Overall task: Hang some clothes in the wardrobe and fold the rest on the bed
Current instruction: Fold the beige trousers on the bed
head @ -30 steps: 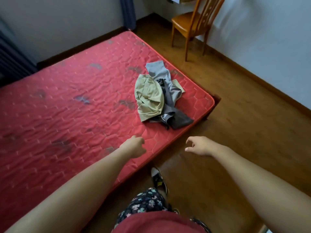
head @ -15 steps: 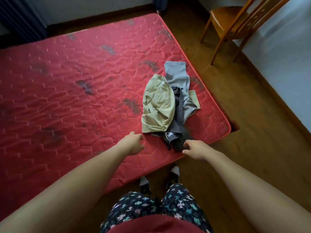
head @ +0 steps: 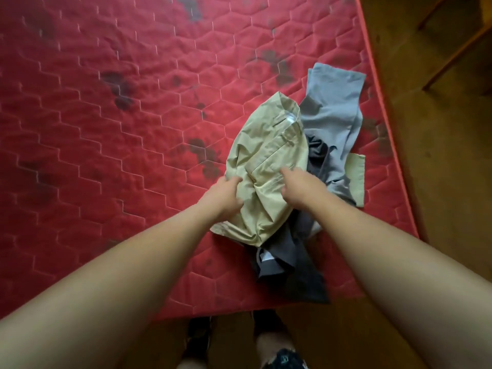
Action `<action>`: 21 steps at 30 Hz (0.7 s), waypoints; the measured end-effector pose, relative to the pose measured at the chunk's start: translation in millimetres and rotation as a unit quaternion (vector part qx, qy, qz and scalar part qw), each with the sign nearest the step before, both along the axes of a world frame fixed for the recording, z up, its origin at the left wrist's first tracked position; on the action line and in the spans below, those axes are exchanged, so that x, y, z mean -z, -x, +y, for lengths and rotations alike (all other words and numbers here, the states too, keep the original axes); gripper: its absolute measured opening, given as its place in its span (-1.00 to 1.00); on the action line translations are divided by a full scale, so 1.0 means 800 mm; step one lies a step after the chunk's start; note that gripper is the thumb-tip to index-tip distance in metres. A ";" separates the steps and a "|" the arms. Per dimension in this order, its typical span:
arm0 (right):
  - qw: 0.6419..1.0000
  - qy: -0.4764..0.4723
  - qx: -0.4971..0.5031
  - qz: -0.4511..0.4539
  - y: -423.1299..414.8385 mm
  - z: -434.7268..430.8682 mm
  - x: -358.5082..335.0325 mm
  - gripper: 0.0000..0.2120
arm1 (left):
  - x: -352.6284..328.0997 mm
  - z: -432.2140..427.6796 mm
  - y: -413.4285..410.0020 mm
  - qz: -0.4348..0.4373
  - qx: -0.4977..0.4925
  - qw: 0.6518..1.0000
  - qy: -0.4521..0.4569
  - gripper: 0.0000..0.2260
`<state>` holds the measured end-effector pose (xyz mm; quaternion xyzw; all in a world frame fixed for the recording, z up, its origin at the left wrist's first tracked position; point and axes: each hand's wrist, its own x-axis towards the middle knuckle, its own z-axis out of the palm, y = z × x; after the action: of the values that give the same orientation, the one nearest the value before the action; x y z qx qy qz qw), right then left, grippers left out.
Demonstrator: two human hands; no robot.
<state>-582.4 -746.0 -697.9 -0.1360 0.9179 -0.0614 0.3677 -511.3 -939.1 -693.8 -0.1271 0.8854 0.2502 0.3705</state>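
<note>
A heap of clothes lies near the right corner of the red quilted mattress (head: 111,145). On top is a beige garment (head: 269,145). A light grey garment (head: 332,102) spreads behind it, and a dark grey one (head: 290,265) sticks out toward the mattress's front edge. My left hand (head: 225,194) grips the beige garment's left edge between fingers and thumb. On the garment's right part lies my right hand (head: 300,186), its fingers stretched forward over the cloth. The wardrobe is out of view.
Wooden floor (head: 439,182) runs along the mattress's right side and front. Legs of a wooden chair (head: 452,57) show at the top right. My feet (head: 266,339) stand on the floor at the mattress's front edge.
I have leaned in over the bed. Both hands moved forward from the mattress edge onto the beige garment, and the left hand has taken hold of it.
</note>
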 end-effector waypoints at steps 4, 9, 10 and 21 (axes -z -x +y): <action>0.999 0.025 -0.018 0.008 0.065 -0.017 0.064 -0.42 | 0.072 0.018 0.064 0.016 -0.075 0.996 -0.036 -0.31; 0.993 0.103 0.044 -0.049 0.108 -0.033 0.104 -0.21 | 0.126 0.027 0.108 0.006 -0.331 0.917 -0.224 -0.35; 0.990 0.113 0.053 -0.063 0.113 -0.034 0.109 -0.38 | 0.130 0.030 0.110 0.014 -0.342 0.913 -0.223 -0.43; 0.990 0.131 0.016 -0.046 0.054 0.059 0.045 -0.77 | 0.061 0.045 0.106 0.101 -0.146 0.977 -0.120 -0.41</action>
<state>-625.2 -698.6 -734.2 -0.1654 0.8860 -0.1936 0.3876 -596.2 -902.8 -742.3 -0.1836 0.8538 0.4172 0.2515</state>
